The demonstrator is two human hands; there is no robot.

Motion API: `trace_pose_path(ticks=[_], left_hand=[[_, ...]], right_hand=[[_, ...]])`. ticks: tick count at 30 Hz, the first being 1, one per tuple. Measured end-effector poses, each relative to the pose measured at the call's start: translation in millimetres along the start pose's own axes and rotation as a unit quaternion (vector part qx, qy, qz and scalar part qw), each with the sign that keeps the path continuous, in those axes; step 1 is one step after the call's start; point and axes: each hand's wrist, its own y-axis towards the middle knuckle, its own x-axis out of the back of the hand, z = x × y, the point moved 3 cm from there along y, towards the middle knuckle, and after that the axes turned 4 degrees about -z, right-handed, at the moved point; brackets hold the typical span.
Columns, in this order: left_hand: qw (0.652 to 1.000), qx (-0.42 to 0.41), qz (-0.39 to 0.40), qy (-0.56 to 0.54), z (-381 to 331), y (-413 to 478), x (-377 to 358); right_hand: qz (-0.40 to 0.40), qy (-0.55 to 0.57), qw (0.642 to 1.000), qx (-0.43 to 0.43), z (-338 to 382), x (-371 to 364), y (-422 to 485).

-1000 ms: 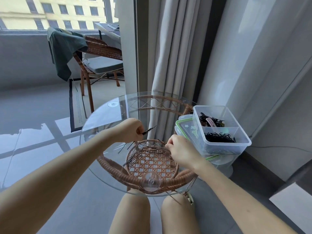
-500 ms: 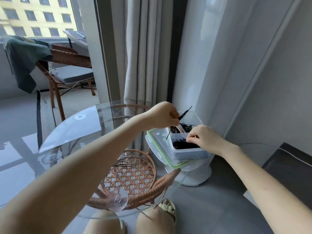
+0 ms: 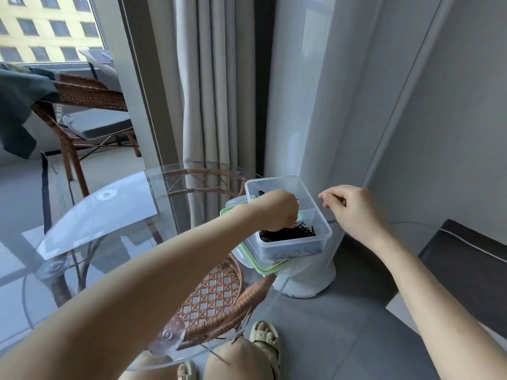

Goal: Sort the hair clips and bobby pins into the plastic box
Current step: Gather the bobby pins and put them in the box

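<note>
In plastic box point(image 3: 274, 185), curled left grip point(image 3: 277, 212)

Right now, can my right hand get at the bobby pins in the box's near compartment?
Probably yes. The plastic box has no lid on and the right hand hovers beside its wall; only the left hand, over the bobby pins' left end, crowds it.

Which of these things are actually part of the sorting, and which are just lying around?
In the job: plastic box, bobby pins in it, green-rimmed lid underneath, left hand, right hand.
Just about: wicker chair, green cloth over it, curtain, sandal.
</note>
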Motion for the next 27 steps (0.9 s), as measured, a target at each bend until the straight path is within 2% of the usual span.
trace_pose_path(ticks=[5,7,9,12,14,17,19,23,27], left_hand=[[0.994,0.013,-0.096,-0.055,32.0,-29.2,31.0],[0.988,0.044,-0.131,-0.064,58.7,-55.9,39.3],[0.983,0.091,-0.151,-0.051,90.5,-90.4,37.8],[0.974,0.198,-0.113,0.015,133.2,-152.0,16.7],[0.964,0.26,-0.06,0.019,150.5,-191.6,-6.8],[0.943,0.332,-0.006,0.022,160.4,-234.1,-39.0],[0.927,0.373,-0.016,0.033,162.1,-248.9,-53.0],[0.914,0.399,-0.027,0.064,165.1,-252.3,-62.9],[0.929,0.366,-0.044,0.013,173.8,-246.3,-57.2]], right_hand=[[0.016,0.03,0.999,0.03,46.3,-2.4,-11.9],[0.065,0.068,0.995,0.041,70.0,-15.1,-23.0],[0.148,0.086,0.984,0.056,90.6,-39.3,-41.2],[0.264,0.022,0.96,0.09,111.8,-89.4,-76.7],[0.307,-0.042,0.945,0.106,118.2,-124.4,-92.6],[0.314,-0.087,0.941,0.096,124.5,-166.6,-91.0],[0.311,-0.083,0.942,0.09,130.6,-187.6,-80.4],[0.379,-0.041,0.917,0.119,148.5,-214.2,-55.6],[0.447,-0.011,0.885,0.131,163.8,-229.4,-36.2]])
